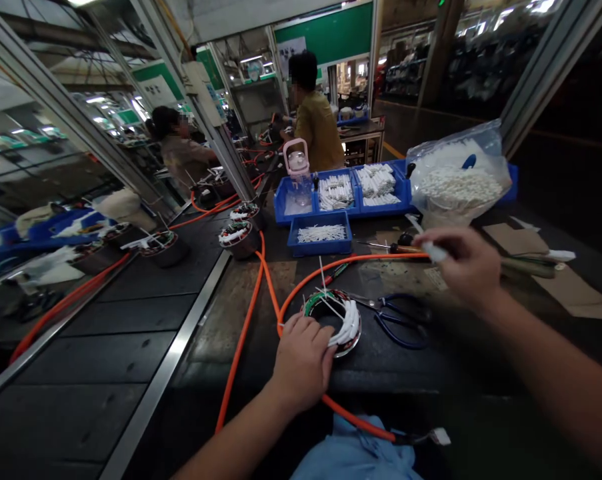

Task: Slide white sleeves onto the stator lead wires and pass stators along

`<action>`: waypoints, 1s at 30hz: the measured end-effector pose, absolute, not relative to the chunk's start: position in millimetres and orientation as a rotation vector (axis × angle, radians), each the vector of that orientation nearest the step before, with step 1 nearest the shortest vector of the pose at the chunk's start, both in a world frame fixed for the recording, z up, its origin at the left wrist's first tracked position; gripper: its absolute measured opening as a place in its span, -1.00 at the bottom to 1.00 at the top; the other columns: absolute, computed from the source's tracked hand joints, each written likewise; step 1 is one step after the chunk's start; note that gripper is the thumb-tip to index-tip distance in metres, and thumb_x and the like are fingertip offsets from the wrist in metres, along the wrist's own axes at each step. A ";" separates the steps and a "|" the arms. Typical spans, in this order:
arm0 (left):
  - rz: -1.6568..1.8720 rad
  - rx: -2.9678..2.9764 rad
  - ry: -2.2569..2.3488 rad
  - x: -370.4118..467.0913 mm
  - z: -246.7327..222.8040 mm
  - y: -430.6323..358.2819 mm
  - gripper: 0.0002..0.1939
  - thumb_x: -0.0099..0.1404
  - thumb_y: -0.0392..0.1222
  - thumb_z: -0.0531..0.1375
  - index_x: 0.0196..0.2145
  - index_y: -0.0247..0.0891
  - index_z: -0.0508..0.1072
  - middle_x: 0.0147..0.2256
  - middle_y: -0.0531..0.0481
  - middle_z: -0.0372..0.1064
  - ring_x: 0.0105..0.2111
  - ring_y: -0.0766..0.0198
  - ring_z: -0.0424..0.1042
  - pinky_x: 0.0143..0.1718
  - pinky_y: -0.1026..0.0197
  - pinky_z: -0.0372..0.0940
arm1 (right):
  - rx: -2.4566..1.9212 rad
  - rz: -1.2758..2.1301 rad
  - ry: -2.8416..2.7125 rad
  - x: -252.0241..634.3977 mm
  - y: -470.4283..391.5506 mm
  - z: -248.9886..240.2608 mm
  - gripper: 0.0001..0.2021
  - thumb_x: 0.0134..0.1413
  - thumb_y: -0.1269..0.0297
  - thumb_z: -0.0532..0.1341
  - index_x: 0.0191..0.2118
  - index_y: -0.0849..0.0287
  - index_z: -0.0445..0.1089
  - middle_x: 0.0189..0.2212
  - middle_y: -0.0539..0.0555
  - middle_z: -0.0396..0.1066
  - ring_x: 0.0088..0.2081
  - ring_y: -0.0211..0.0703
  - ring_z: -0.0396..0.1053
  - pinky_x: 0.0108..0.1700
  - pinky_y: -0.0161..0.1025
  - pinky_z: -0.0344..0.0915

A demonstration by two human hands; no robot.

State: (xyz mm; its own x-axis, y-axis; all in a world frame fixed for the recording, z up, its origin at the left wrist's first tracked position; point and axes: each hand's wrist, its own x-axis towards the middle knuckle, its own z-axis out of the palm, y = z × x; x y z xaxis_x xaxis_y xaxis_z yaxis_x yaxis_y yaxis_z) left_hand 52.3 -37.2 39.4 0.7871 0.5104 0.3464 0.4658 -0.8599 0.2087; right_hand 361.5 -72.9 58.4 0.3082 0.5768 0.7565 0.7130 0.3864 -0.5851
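A ring-shaped motor stator [353, 333] with white sleeved windings and loose white ties stands on the dark bench in front of me. My left hand [303, 357] rests on its near left side, the fingers bent over the rim and against the white sleeves. Off to the right, my right hand [463, 263] is raised above the bench, its fingers pinched on a small white piece [435, 251]. An orange cable [301, 283] curves around the far and left sides of the stator. Scissors with dark blue handles [401, 323] lie just right of it.
Blue bins [358, 212] of white sleeves and a small blue tray [319, 250] of white ties stand behind. A clear bag [455, 190] of white pieces is at back right, cardboard [575, 290] below it. More stators [239, 243] are at left. Two people work beyond.
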 end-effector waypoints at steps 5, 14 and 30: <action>0.527 2.843 0.777 50.2 37.9 -36.6 -0.69 0.24 -0.27 0.04 -0.05 -0.25 0.33 -0.31 -0.07 0.35 -0.24 0.16 0.28 0.02 -0.08 0.10 | -1.012 -0.115 -1.989 273.8 -141.5 35.6 -0.86 0.13 0.48 0.03 -0.25 0.16 0.29 -0.17 0.15 0.45 -0.08 -0.15 0.38 -0.11 -0.21 0.38; 0.423 2.711 0.695 45.3 42.1 -30.5 -0.48 0.22 -0.35 0.04 0.15 -0.24 0.11 -0.17 -0.10 0.33 -0.15 0.14 0.25 0.08 -0.13 0.04 | -0.966 0.251 -2.029 246.2 -217.2 -7.4 -0.85 0.16 0.39 -0.03 -0.18 0.18 0.22 -0.09 0.22 0.40 0.01 -0.08 0.31 0.01 -0.15 0.32; 0.251 2.549 0.613 38.4 61.0 -22.1 -0.55 0.31 -0.28 -0.04 0.16 -0.21 0.09 -0.09 -0.12 0.28 -0.04 0.13 0.20 0.13 -0.14 0.00 | -0.971 0.311 -2.064 228.1 -219.3 -23.9 -0.85 0.21 0.36 -0.01 -0.18 0.21 0.26 -0.05 0.19 0.37 0.06 -0.15 0.26 0.08 -0.16 0.24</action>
